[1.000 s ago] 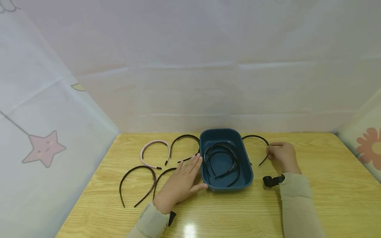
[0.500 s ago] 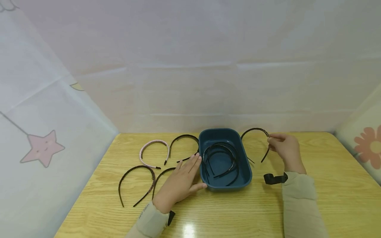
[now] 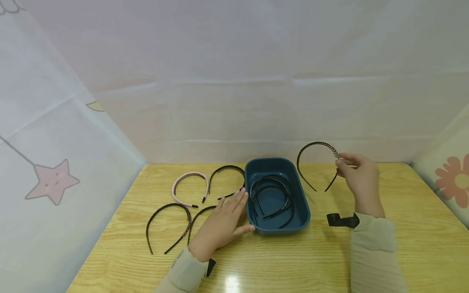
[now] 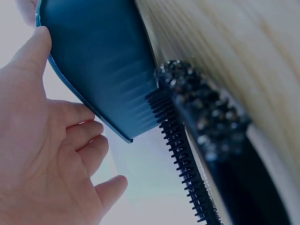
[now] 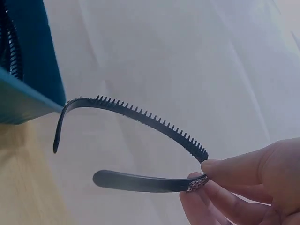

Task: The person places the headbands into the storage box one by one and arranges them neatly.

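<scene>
My right hand (image 3: 360, 179) pinches a black toothed headband (image 3: 317, 143) by one side, raised off the table to the right of a blue plastic bin (image 3: 304, 203). In the right wrist view, thumb and fingers grip the headband (image 5: 140, 183) at a glittery patch near one end. My left hand (image 3: 221, 228) lies with fairly straight fingers against the bin's left rim; in the left wrist view its fingers touch the bin's edge (image 4: 103, 61). Inside the bin, several dark headbands (image 3: 272, 179) overlap.
Left of the bin lie a pink headband (image 3: 175, 191), a black headband (image 3: 227, 167) at the back, and a dark one (image 3: 148, 228) nearer the front. Another black headband (image 3: 196, 217) is partly hidden by my left hand. The wooden table (image 3: 278, 264) meets a pale cloth backdrop (image 3: 227, 122).
My right hand has lifted the black headband off the table, moving it up and slightly right. The left hand has stayed against the bin, and the other headbands have not moved.
</scene>
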Tool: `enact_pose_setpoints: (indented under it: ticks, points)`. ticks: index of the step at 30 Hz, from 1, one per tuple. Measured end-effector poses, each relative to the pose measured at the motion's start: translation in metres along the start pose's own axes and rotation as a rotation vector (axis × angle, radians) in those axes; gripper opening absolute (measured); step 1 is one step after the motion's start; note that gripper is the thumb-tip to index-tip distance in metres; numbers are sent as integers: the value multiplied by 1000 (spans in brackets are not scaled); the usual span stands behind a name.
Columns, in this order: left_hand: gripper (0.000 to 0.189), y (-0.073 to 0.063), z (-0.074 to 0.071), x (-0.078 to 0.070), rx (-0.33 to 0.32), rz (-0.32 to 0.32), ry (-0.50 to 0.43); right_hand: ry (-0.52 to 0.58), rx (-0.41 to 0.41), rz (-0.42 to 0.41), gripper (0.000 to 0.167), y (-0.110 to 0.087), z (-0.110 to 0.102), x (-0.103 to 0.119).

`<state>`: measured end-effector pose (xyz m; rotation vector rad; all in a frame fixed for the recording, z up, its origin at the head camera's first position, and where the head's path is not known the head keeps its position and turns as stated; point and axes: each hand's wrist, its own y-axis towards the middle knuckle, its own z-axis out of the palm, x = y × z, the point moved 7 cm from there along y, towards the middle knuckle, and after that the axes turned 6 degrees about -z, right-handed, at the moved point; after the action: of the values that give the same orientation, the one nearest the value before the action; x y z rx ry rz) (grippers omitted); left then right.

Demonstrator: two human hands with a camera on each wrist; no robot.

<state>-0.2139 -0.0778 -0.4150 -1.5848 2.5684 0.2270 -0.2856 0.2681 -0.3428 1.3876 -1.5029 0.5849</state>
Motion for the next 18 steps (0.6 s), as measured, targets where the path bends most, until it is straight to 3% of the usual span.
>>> enact_pose_setpoints:
  ticks: [9,18]
  points:
    - [91,0,-1,-1,-3,3,6,77,31,-23,45,-4,-1,16]
    - [90,0,-2,0,1,5,-3,94,208,-53,46,-11,18,30]
